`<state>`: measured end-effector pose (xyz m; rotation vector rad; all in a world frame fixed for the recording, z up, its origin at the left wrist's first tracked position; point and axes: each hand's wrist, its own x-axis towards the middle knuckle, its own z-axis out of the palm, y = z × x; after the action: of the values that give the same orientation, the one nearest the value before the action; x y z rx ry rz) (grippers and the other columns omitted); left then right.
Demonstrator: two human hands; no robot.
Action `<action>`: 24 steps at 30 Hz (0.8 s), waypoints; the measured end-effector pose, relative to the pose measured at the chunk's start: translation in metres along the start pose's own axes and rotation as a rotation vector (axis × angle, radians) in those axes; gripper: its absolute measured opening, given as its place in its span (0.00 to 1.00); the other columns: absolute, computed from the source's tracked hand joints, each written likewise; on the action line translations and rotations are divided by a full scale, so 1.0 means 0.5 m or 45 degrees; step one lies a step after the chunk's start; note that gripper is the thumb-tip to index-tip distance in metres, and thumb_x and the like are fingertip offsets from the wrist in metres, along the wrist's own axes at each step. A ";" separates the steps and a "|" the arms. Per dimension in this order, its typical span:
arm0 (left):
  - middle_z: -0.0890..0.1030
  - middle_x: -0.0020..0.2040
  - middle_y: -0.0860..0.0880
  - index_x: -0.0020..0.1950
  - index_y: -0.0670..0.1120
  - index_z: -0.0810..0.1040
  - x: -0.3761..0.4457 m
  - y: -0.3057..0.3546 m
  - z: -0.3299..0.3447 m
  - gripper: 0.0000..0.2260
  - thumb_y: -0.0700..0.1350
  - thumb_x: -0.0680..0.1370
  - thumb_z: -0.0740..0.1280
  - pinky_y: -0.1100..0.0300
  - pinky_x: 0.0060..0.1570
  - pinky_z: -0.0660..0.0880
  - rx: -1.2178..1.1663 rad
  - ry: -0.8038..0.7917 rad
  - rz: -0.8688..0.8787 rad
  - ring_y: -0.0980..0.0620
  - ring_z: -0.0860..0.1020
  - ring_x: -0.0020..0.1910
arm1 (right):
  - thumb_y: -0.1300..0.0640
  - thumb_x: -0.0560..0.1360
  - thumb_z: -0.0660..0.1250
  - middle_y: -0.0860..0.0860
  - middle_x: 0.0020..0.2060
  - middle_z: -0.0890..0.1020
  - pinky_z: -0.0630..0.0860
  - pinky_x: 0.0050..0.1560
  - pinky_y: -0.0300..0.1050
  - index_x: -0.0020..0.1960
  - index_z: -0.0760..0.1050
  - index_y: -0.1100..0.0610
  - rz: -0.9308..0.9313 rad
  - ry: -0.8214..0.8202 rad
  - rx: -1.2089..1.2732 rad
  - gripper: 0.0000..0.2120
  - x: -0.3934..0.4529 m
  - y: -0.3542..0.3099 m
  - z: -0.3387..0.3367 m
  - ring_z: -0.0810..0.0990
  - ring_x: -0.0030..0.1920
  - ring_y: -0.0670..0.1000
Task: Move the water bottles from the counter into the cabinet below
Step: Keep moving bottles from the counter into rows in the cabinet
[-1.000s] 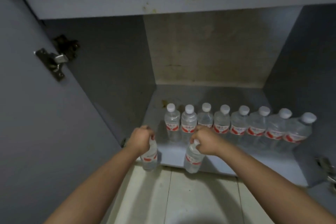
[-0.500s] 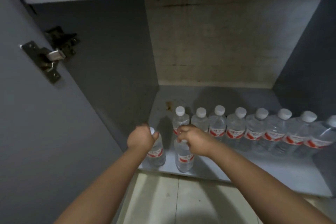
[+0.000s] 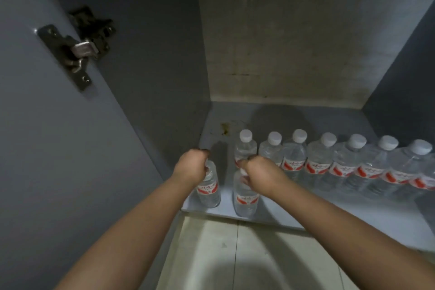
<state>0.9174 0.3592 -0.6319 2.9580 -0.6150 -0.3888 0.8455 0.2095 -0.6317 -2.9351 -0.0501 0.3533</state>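
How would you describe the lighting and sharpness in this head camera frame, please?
Head view: dim and grainy inside the cabinet; both hands cast soft shadows on its floor; wide-angle bending tilts the bottle row at right; hinge slightly blurred.

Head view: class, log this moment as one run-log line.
left hand: grips bottle | right hand: grips second bottle | both on cabinet floor

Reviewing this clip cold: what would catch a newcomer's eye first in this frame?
Two bare hands, the left hand and right hand, each grip a water bottle by its top at the front left of the cabinet floor. Behind them a row of white-capped bottles with red labels runs to the right. A metal hinge stands out on the open door, upper left.
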 end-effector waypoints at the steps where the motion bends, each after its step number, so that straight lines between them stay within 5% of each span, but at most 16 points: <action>1: 0.74 0.65 0.39 0.66 0.41 0.72 0.002 -0.002 0.001 0.16 0.39 0.78 0.63 0.52 0.62 0.73 0.001 0.007 -0.021 0.39 0.74 0.64 | 0.58 0.78 0.61 0.60 0.59 0.78 0.75 0.55 0.48 0.64 0.71 0.60 0.000 -0.010 -0.007 0.15 0.004 -0.007 -0.002 0.78 0.57 0.59; 14: 0.72 0.67 0.38 0.67 0.40 0.70 0.068 -0.021 -0.013 0.16 0.35 0.78 0.59 0.52 0.66 0.69 -0.015 0.041 -0.086 0.41 0.72 0.67 | 0.55 0.80 0.59 0.62 0.66 0.73 0.70 0.64 0.46 0.67 0.69 0.62 0.103 0.057 0.210 0.18 0.141 -0.058 -0.013 0.73 0.65 0.60; 24: 0.75 0.64 0.37 0.60 0.36 0.74 0.130 -0.012 -0.016 0.12 0.37 0.78 0.63 0.54 0.63 0.72 -0.183 0.070 -0.014 0.42 0.74 0.65 | 0.58 0.80 0.59 0.61 0.62 0.77 0.71 0.62 0.46 0.61 0.74 0.64 0.163 0.200 0.262 0.14 0.182 -0.039 -0.021 0.75 0.63 0.59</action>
<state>0.9795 0.3387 -0.6401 2.8260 -0.5406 -0.3358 0.9363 0.2318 -0.6392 -2.7567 0.1853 0.1349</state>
